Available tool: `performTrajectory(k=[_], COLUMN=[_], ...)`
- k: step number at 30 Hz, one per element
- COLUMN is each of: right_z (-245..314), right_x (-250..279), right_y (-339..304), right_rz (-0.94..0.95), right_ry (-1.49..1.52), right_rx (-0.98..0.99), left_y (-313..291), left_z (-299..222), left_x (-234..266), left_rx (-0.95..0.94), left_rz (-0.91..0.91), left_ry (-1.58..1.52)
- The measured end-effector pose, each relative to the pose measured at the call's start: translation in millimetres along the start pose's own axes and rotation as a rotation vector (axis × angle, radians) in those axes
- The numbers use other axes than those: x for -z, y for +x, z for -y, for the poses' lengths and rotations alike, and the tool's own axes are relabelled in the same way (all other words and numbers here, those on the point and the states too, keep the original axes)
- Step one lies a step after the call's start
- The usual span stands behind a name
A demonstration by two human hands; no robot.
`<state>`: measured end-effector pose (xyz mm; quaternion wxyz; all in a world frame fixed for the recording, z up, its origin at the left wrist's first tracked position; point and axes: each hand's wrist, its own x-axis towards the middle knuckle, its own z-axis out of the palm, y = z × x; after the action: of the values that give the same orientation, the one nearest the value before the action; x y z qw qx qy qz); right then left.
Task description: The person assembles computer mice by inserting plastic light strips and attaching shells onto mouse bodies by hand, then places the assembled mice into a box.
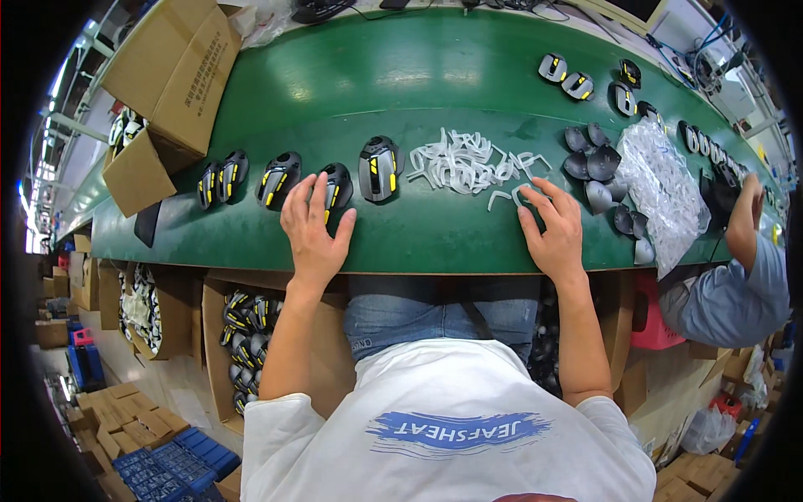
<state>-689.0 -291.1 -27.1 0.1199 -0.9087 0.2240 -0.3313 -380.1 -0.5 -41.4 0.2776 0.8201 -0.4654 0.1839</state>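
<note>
My left hand (316,233) is open over the table's near side, fingers stretched forward and thumb apart. Its fingers partly cover a black-and-grey computer mouse with yellow marks (337,181); whether they touch it I cannot tell. Just left is another such mouse (278,179), and to the right stands a third mouse (380,170). My right hand (554,233) is beside a pile of translucent white bent plastic strips (464,161). Its fingers curve loosely, thumb apart from the index finger, with a loose strip (503,197) close to the fingertips.
Two more mice (222,177) lie farther left, near an open cardboard box (171,75). Dark curved shells (592,159) and a clear plastic bag (665,184) are on the right. A co-worker's arm (743,222) reaches in there. Below the table edge, a carton (219,368) holds many mice.
</note>
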Motion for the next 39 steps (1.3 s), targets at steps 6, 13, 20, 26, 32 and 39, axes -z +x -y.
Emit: performTrajectory(k=[6, 13, 20, 26, 32, 39], right_z=[3, 60, 9, -46, -36, 11], right_x=[3, -38, -239, -326, -337, -236], right_y=[9, 180, 445, 562, 570, 482], right_rz=[-0.014, 0.132, 0.601, 0.744, 0.657, 0.674], right_ry=[0.016, 0.257, -0.072, -0.389, -0.353, -0.197], right_rx=[0.046, 0.367, 0.037, -0.135, -0.152, 0.222], left_y=[4, 8, 2, -8, 1, 5], left_z=[-7, -2, 1, 2, 10, 14], left_x=[1, 3, 6, 3, 4, 3], left_rx=[-0.024, -0.189, -0.103, -0.017, -0.004, -0.029], left_rz=[0.003, 0.009, 0.070, 0.132, 0.193, 0.168], left_ry=[0.045, 0.063, 0.038, 0.028, -0.058, -0.068])
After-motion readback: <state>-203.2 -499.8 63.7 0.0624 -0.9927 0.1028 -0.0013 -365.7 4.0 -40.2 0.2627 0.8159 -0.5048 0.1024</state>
